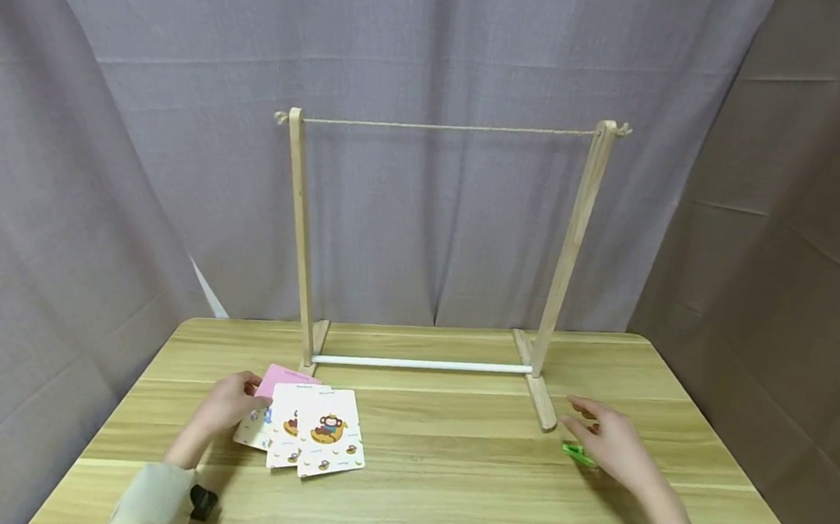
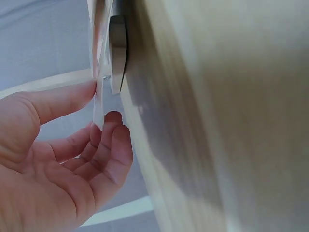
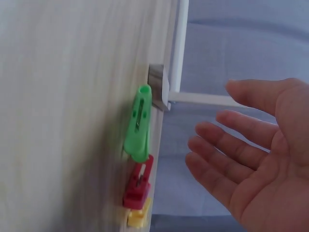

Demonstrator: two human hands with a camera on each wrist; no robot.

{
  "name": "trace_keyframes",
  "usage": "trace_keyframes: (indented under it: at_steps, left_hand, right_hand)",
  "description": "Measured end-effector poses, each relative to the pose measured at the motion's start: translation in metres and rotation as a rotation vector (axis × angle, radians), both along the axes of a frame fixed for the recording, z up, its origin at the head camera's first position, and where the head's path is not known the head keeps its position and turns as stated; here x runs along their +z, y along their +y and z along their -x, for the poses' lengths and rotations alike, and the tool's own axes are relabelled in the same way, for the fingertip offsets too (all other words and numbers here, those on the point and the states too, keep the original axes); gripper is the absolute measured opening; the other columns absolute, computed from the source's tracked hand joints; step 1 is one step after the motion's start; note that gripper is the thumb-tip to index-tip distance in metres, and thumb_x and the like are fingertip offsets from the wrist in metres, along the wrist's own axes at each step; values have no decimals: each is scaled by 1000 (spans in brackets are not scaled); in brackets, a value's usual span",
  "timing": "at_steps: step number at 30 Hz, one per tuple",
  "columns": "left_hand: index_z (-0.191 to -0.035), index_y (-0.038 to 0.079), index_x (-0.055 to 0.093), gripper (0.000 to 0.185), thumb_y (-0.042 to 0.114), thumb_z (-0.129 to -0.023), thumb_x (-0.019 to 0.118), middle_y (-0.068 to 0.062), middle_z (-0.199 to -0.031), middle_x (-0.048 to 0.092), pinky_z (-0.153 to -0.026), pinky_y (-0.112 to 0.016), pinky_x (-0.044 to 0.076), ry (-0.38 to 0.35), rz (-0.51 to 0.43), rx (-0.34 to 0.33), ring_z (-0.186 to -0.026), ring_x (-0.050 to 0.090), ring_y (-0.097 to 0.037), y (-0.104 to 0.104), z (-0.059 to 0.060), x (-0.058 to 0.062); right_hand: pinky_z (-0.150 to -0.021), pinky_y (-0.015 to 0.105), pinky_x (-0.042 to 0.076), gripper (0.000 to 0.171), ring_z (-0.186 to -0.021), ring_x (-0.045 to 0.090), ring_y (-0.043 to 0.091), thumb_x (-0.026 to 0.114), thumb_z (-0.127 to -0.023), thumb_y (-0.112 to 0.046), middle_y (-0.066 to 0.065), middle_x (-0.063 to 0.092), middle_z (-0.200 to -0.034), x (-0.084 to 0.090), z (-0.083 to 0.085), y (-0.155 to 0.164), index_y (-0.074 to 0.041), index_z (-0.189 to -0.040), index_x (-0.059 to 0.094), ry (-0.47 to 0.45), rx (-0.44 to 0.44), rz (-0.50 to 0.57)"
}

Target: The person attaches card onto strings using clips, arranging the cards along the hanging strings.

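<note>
Three overlapping cards lie fanned out on the left of the table: a pink-topped card (image 1: 285,376) underneath and two white cards, the uppermost white card (image 1: 331,434) showing a monkey in a banana boat. My left hand (image 1: 229,402) pinches the left edge of the cards, thumb on top and fingers below, as the left wrist view shows. Over on the right, my right hand (image 1: 616,444) hovers with relaxed fingers and holds nothing. Close by lie a green clothespin (image 3: 138,124), a red clothespin (image 3: 138,183) and a yellow clothespin (image 3: 139,216); the hand hides the last two in the head view.
A wooden stand (image 1: 567,257) rises at the back of the table (image 1: 447,478). A rope (image 1: 445,126) is strung between its post tops, and a white bar (image 1: 419,365) joins the posts low down. Grey curtains (image 1: 422,229) hang behind and at the sides.
</note>
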State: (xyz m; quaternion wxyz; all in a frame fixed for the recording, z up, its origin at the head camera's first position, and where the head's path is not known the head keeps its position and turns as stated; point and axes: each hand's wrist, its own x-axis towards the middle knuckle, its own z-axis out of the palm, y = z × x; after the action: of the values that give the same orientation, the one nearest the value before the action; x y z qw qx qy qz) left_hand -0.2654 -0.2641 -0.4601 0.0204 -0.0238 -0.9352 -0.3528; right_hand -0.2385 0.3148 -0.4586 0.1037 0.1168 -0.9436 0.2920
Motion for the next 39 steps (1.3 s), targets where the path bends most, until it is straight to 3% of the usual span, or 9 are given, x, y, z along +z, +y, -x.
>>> trace_keyframes:
  at_steps: [7, 15, 23, 30, 39]
  left_hand:
    - [-113, -14, 60, 40, 13, -87, 76, -16, -93, 62, -69, -35, 47, -36, 13, 44, -83, 55, -26, -3, 1, 7]
    - [-113, -14, 57, 38, 10, -88, 74, -20, -97, 61, -71, -37, 48, -31, 3, 51, -85, 55, -29, -11, 0, 8]
    - [-115, -13, 56, 37, 10, -90, 71, -26, -100, 64, -73, -42, 52, -33, -20, 70, -88, 61, -33, -18, 1, 9]
    - [-117, -12, 54, 38, 11, -91, 70, -21, -95, 63, -67, -34, 49, -46, -39, 100, -84, 58, -29, -23, -1, 8]
    - [-121, -13, 51, 40, 6, -91, 69, -18, -93, 60, -65, -31, 48, -29, -174, 103, -80, 56, -23, -27, -2, 14]
  right_hand:
    - [-90, 56, 53, 48, -114, 58, 50, 64, -101, -22, 34, 57, -130, 6, -1, 11, 11, -134, 55, 0, -19, 12]
    - [-89, 65, 49, 50, -111, 58, 55, 60, -102, -27, 38, 56, -128, 14, -2, 27, 11, -136, 54, -5, -53, -4]
    - [-89, 64, 49, 51, -110, 60, 54, 63, -101, -28, 35, 60, -126, 18, -3, 36, 10, -135, 55, -19, -98, -16]
    - [-87, 62, 50, 49, -107, 62, 50, 64, -100, -27, 32, 63, -123, 19, -4, 40, 10, -132, 57, -41, -96, -31]
    - [-81, 54, 54, 37, -93, 68, 34, 67, -98, -20, 16, 73, -103, 14, -3, 45, 7, -122, 66, -53, -72, -42]
